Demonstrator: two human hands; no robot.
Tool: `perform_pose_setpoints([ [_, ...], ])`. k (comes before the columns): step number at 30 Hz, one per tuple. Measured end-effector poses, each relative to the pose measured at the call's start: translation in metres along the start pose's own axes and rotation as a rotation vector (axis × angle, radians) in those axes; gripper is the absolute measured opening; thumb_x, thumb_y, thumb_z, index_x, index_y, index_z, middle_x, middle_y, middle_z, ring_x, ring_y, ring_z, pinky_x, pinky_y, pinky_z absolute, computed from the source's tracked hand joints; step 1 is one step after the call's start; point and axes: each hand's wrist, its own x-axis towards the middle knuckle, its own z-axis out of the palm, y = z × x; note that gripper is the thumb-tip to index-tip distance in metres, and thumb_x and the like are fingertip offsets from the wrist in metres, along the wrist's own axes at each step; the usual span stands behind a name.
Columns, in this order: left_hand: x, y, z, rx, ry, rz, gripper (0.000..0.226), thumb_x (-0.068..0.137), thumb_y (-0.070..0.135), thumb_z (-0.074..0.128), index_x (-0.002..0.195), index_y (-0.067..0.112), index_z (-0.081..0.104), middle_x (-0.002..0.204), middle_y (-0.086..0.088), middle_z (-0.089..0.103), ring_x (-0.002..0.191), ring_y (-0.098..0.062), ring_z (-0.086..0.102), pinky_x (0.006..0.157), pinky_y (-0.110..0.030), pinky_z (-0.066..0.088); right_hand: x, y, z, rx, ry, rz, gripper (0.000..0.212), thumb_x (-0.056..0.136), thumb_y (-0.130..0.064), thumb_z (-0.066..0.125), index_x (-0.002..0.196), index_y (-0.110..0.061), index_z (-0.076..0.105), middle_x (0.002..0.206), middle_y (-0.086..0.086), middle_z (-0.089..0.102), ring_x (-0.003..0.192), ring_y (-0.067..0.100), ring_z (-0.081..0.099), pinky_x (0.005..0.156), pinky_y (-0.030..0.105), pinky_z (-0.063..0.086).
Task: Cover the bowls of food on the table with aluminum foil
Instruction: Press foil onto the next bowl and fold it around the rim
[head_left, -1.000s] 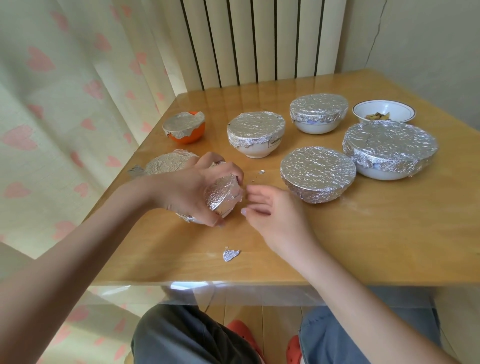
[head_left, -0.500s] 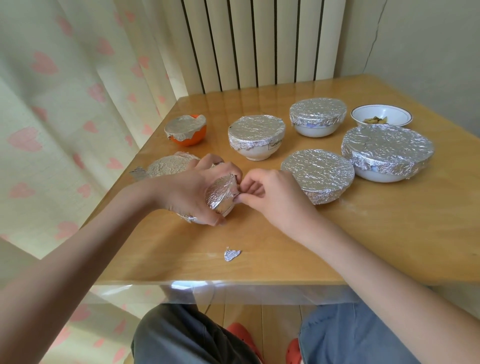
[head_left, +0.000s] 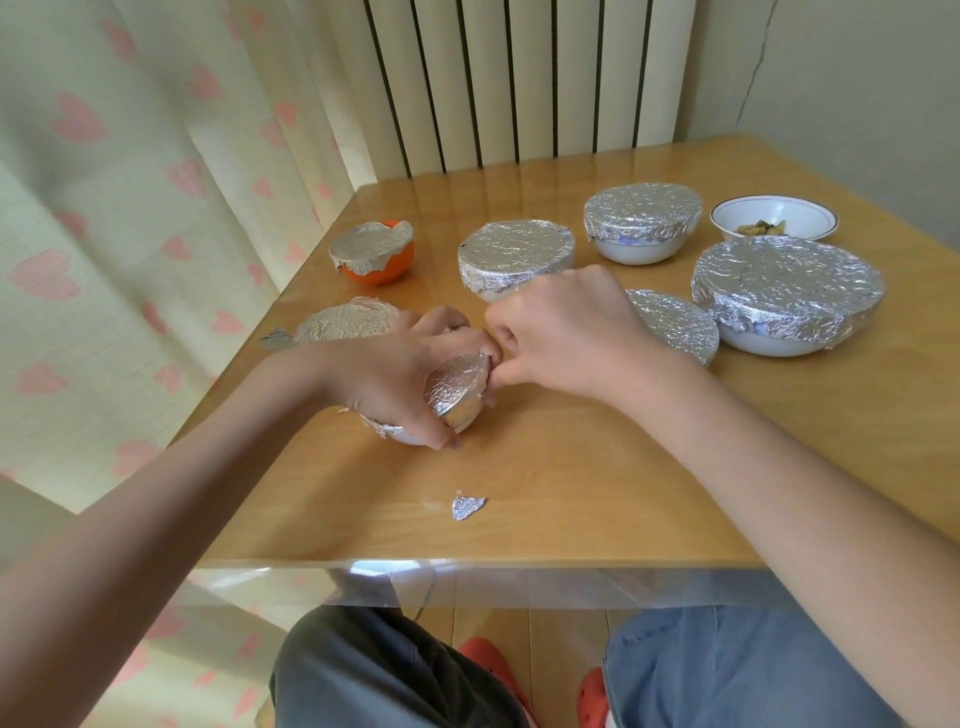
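My left hand (head_left: 400, 374) grips a small white bowl (head_left: 460, 397) wrapped in foil, tilted so its foil top faces right. My right hand (head_left: 566, 332) pinches the foil at the bowl's upper right rim. Foil-covered bowls stand around: an orange one (head_left: 376, 252), a white one (head_left: 514, 254), another (head_left: 641, 221), a large one (head_left: 787, 291), a fully wrapped one (head_left: 675, 325) partly behind my right hand, and one (head_left: 345, 325) behind my left hand. An uncovered white bowl (head_left: 774, 218) with food sits at the back right.
A small torn scrap of foil (head_left: 467, 506) lies near the table's front edge (head_left: 467, 564). A heart-patterned curtain (head_left: 130, 208) hangs at the left and a radiator stands behind the table. My knees and red shoes show under the table.
My right hand moved left from the table to the small bowl and now pinches the foil at its rim. My left hand keeps hold of the bowl.
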Motion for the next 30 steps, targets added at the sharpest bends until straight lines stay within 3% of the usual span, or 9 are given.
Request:
perform_pose_setpoints([
  [2, 0.002, 0.003, 0.001, 0.008, -0.013, 0.013, 0.057, 0.053, 0.049, 0.071, 0.1, 0.064, 0.044, 0.126, 0.016, 0.027, 0.121, -0.015, 0.024, 0.108, -0.042, 0.033, 0.004, 0.005, 0.0, -0.06, -0.023, -0.019, 0.049, 0.073, -0.058, 0.064, 0.059, -0.023, 0.033, 0.063, -0.007, 0.04, 0.073, 0.02, 0.047, 0.05, 0.025, 0.021],
  [5, 0.004, 0.006, -0.001, 0.023, -0.036, 0.002, 0.053, 0.054, 0.048, 0.07, 0.097, 0.066, 0.044, 0.125, 0.015, 0.027, 0.12, -0.015, 0.024, 0.107, -0.043, 0.033, 0.005, 0.009, 0.003, -0.08, -0.025, -0.028, 0.051, 0.072, -0.062, 0.063, 0.06, -0.022, 0.032, 0.059, -0.007, 0.034, 0.07, 0.02, 0.043, 0.049, 0.025, 0.018],
  [10, 0.006, 0.005, -0.002, 0.037, -0.04, -0.017, 0.062, 0.044, 0.059, 0.065, 0.1, 0.067, 0.039, 0.127, 0.013, 0.028, 0.119, -0.016, 0.024, 0.107, -0.045, 0.034, -0.002, 0.016, 0.013, -0.057, -0.006, -0.069, 0.048, 0.077, -0.061, 0.059, 0.061, -0.023, 0.035, 0.073, -0.007, 0.051, 0.08, 0.019, 0.057, 0.054, 0.028, 0.022],
  [16, 0.008, 0.004, -0.001, 0.067, -0.023, -0.015, 0.065, 0.054, 0.05, 0.071, 0.108, 0.061, 0.038, 0.128, 0.014, 0.027, 0.116, -0.012, 0.023, 0.104, -0.04, 0.034, 0.001, 0.016, 0.015, -0.097, -0.027, -0.079, 0.045, 0.079, -0.053, 0.06, 0.058, -0.025, 0.032, 0.078, -0.007, 0.057, 0.091, 0.019, 0.062, 0.059, 0.028, 0.025],
  [19, 0.009, 0.003, 0.0, 0.107, -0.023, -0.015, 0.071, 0.064, 0.045, 0.081, 0.117, 0.057, 0.037, 0.127, 0.015, 0.026, 0.11, -0.011, 0.022, 0.097, -0.035, 0.033, 0.002, 0.016, 0.015, -0.134, -0.039, -0.115, 0.041, 0.08, -0.046, 0.06, 0.058, -0.025, 0.032, 0.09, -0.006, 0.067, 0.099, 0.018, 0.063, 0.053, 0.027, 0.02],
  [24, 0.011, 0.004, 0.004, 0.139, -0.001, -0.028, 0.07, 0.057, 0.052, 0.07, 0.114, 0.06, 0.03, 0.125, 0.015, 0.026, 0.112, -0.014, 0.023, 0.1, -0.038, 0.035, 0.003, 0.009, 0.002, -0.169, -0.089, -0.11, 0.021, 0.084, -0.043, 0.059, 0.074, -0.03, 0.046, 0.071, -0.006, 0.044, 0.09, 0.02, 0.061, 0.051, 0.026, 0.021],
  [26, 0.011, 0.004, 0.004, 0.137, -0.002, -0.045, 0.07, 0.055, 0.054, 0.066, 0.114, 0.06, 0.029, 0.125, 0.016, 0.025, 0.114, -0.015, 0.023, 0.101, -0.039, 0.035, 0.003, 0.007, -0.001, -0.153, -0.089, -0.088, 0.019, 0.085, -0.042, 0.059, 0.076, -0.03, 0.046, 0.077, -0.005, 0.051, 0.094, 0.02, 0.061, 0.052, 0.027, 0.022],
  [28, 0.01, 0.003, 0.005, 0.137, -0.002, -0.049, 0.069, 0.056, 0.055, 0.065, 0.115, 0.059, 0.029, 0.126, 0.015, 0.025, 0.115, -0.016, 0.023, 0.102, -0.041, 0.036, -0.002, 0.004, 0.001, -0.093, -0.071, -0.035, 0.019, 0.085, -0.039, 0.059, 0.076, -0.03, 0.046, 0.099, -0.005, 0.063, 0.106, 0.018, 0.059, 0.061, 0.027, 0.026],
  [30, 0.01, 0.003, 0.005, 0.133, 0.002, -0.047, 0.066, 0.056, 0.055, 0.065, 0.11, 0.06, 0.028, 0.128, 0.014, 0.025, 0.116, -0.016, 0.023, 0.102, -0.042, 0.037, -0.016, 0.0, 0.007, -0.015, 0.001, 0.019, 0.019, 0.086, -0.037, 0.062, 0.078, -0.031, 0.046, 0.111, -0.007, 0.064, 0.116, 0.015, 0.052, 0.071, 0.027, 0.027],
])
